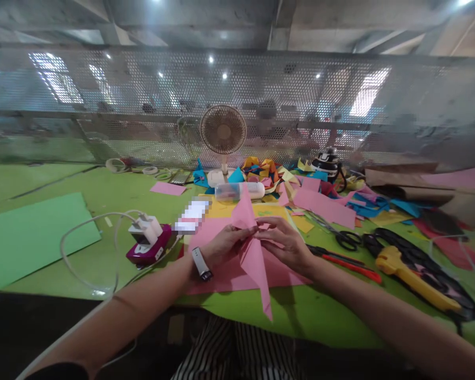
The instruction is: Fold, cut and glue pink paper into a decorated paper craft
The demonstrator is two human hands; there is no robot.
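Note:
Between my two hands stands a folded piece of pink paper (256,261), held up on edge with its pointed lower end toward me. My left hand (231,240), with a watch (201,264) on the wrist, pinches the paper near its middle. On the other side, the fingers of my right hand (285,240) are bent and press against the paper at the same spot. Below both hands lies a flat pink sheet (217,274) on the green table. Part of the right fingertips is hidden by the paper.
Scissors (346,240), a red-handled cutter (352,265) and a yellow-handled tool (415,277) lie to the right. A small fan (223,129), a bottle (239,191) and coloured scraps (261,169) are behind. On the left are a phone (193,215), a purple power block (148,248) with cables, and green paper (43,232).

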